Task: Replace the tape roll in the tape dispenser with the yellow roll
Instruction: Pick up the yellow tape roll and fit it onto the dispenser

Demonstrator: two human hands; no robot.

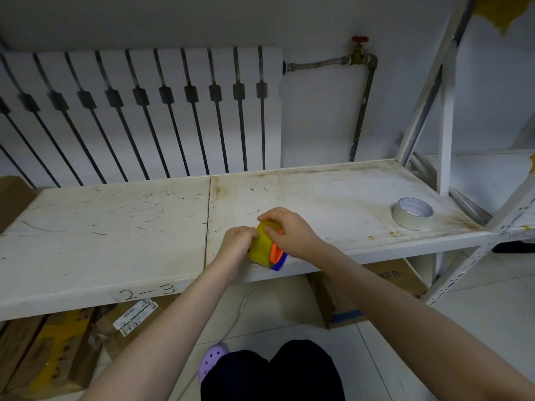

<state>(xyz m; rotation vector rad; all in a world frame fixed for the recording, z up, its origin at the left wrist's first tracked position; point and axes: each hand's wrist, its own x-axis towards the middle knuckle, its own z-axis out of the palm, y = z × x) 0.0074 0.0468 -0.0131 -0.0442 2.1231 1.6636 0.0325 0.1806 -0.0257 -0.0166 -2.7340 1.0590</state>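
Observation:
The yellow tape roll (pixel 262 246) stands on edge at the front of the white shelf (pixel 115 227), seated on the orange and blue tape dispenser (pixel 277 257). My left hand (pixel 236 246) is closed against the roll's left side. From above and to the right, my right hand (pixel 289 231) grips the top of the roll, its fingers curled over the edge. Most of the dispenser is hidden behind the roll and my hands. A white tape roll (pixel 412 213) lies flat at the shelf's far right, apart from both hands.
A white radiator (pixel 144 111) and a pipe with a red valve (pixel 359 40) stand behind the shelf. The shelf's upright post (pixel 445 125) rises at the right. Cardboard boxes (pixel 52 348) lie on the floor under the shelf.

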